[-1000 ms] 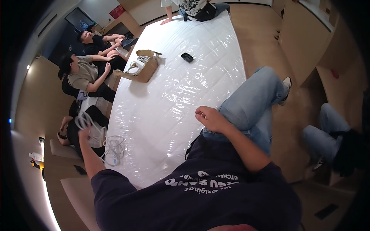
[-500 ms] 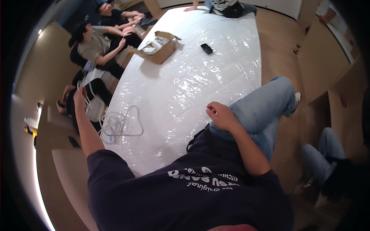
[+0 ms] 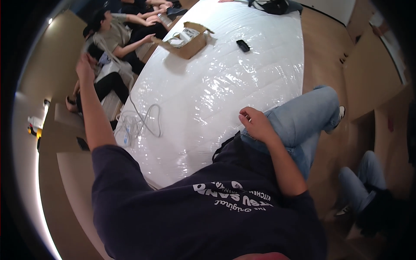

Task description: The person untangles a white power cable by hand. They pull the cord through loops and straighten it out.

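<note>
Two hands in view, one working. The left hand [image 3: 86, 65] has swung higher and farther out than a second ago, arm now nearly straight; the whole view has shifted as well. Fingers blurred, but they look closed on a grey-white cable [image 3: 160, 121]. The bundled loops seen earlier at that hand have run out into a long strand, drooping past the seated people and back to the mattress. At its left edge lies the tangled remainder, one loop pulled wider than before. My reading: the cable is being drawn out of its tangle, not fully freed.

Right hand [image 3: 258, 123]: unchanged at the lap by the jeans [image 3: 301, 110], fingers loosely half-curled, nothing seen in them.

Surface: mattress [image 3: 203, 95] under clear, glossy plastic, wrinkled throughout. Toward its far left side, an open cardboard box [image 3: 193, 48] with white items inside; right of that, a small black object [image 3: 243, 45], kind unclear.

Room: wood-toned floor [image 3: 323, 73], pale wooden cabinet [image 3: 372, 82] on the right, light strip [image 3: 39, 190] on the left. Person in a beige shirt [image 3: 116, 37] seated left; another in jeans [image 3: 357, 184], lower right.
</note>
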The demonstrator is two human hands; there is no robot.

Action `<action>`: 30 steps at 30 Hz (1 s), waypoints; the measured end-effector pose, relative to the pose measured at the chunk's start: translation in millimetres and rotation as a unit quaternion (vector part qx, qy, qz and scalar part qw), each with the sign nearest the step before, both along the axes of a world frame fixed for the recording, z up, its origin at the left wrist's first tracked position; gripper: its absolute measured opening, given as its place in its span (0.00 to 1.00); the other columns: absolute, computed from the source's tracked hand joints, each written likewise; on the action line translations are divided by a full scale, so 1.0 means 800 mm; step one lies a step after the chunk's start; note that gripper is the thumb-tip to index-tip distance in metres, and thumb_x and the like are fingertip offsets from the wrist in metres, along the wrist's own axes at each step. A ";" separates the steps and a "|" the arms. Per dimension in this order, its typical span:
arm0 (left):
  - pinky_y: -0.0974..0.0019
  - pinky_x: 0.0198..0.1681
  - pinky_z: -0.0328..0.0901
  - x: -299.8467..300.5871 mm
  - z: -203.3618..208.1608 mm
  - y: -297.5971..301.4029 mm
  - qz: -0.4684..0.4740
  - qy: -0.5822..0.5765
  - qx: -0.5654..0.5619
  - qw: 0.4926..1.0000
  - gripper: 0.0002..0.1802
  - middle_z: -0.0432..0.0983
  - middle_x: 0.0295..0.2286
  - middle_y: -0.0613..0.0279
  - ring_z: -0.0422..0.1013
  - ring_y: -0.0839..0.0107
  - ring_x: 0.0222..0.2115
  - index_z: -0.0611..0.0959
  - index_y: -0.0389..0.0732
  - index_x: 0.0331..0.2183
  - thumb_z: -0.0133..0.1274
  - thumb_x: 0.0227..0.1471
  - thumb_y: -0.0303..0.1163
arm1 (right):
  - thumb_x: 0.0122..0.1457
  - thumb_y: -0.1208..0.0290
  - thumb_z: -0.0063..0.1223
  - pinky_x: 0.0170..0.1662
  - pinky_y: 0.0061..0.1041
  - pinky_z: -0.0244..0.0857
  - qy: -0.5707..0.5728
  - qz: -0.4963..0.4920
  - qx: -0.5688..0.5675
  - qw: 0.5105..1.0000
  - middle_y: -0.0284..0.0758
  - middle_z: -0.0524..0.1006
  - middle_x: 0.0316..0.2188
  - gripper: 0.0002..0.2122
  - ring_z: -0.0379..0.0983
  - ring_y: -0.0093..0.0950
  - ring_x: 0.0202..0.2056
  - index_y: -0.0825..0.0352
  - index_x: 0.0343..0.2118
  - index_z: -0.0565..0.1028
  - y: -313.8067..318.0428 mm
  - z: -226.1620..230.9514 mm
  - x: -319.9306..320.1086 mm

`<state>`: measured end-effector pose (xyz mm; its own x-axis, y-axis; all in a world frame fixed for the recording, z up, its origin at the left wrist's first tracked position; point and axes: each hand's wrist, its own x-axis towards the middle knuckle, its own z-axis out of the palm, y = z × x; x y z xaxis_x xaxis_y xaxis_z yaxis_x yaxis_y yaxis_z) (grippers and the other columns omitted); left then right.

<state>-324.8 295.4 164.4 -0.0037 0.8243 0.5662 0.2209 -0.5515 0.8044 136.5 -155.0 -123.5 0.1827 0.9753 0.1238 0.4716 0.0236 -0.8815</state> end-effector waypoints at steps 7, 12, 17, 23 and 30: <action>0.64 0.36 0.68 0.044 0.168 -0.064 0.191 -0.074 0.282 0.937 0.16 0.77 0.29 0.59 0.73 0.64 0.31 0.79 0.39 0.32 0.41 0.58 0.39 | 0.58 0.66 0.50 0.36 0.30 0.68 0.013 -0.032 -0.011 0.999 0.42 0.78 0.31 0.11 0.75 0.35 0.31 0.70 0.37 0.74 0.000 0.000 0.003; 0.46 0.40 0.68 -0.001 0.144 -0.004 0.412 0.536 0.332 0.658 0.37 0.76 0.35 0.39 0.74 0.45 0.38 0.82 0.40 0.38 0.36 0.54 0.64 | 0.59 0.65 0.50 0.36 0.31 0.68 0.020 -0.015 0.001 1.000 0.42 0.78 0.31 0.11 0.75 0.35 0.32 0.70 0.37 0.74 -0.002 0.003 0.001; 0.71 0.15 0.59 0.042 -0.024 0.027 0.069 0.413 -0.221 0.881 0.14 0.75 0.19 0.64 0.67 0.77 0.14 0.82 0.39 0.31 0.49 0.57 0.38 | 0.58 0.65 0.49 0.35 0.33 0.67 -0.001 0.000 0.011 1.000 0.43 0.77 0.29 0.11 0.74 0.38 0.31 0.69 0.35 0.74 -0.001 -0.005 0.008; 0.82 0.18 0.61 0.156 -0.111 -0.091 -0.186 0.357 -0.374 0.835 0.14 0.75 0.21 0.68 0.66 0.86 0.15 0.78 0.37 0.38 0.48 0.60 0.39 | 0.58 0.65 0.49 0.35 0.33 0.67 -0.003 -0.005 0.018 1.000 0.42 0.77 0.28 0.11 0.74 0.38 0.31 0.69 0.35 0.74 -0.003 -0.003 0.008; 0.75 0.27 0.69 0.251 -0.190 -0.226 -0.393 0.247 -0.393 0.794 0.15 0.78 0.26 0.56 0.73 0.74 0.22 0.75 0.34 0.46 0.47 0.58 0.30 | 0.58 0.64 0.52 0.39 0.31 0.67 0.007 -0.018 0.017 1.000 0.42 0.73 0.43 0.17 0.74 0.34 0.36 0.69 0.46 0.70 -0.004 0.002 0.007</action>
<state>-124.3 114.3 12.5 0.7493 0.5607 -0.3523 0.4527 -0.0455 0.8905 142.0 -158.5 -121.6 0.2193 0.9633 0.1550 0.4606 0.0378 -0.8868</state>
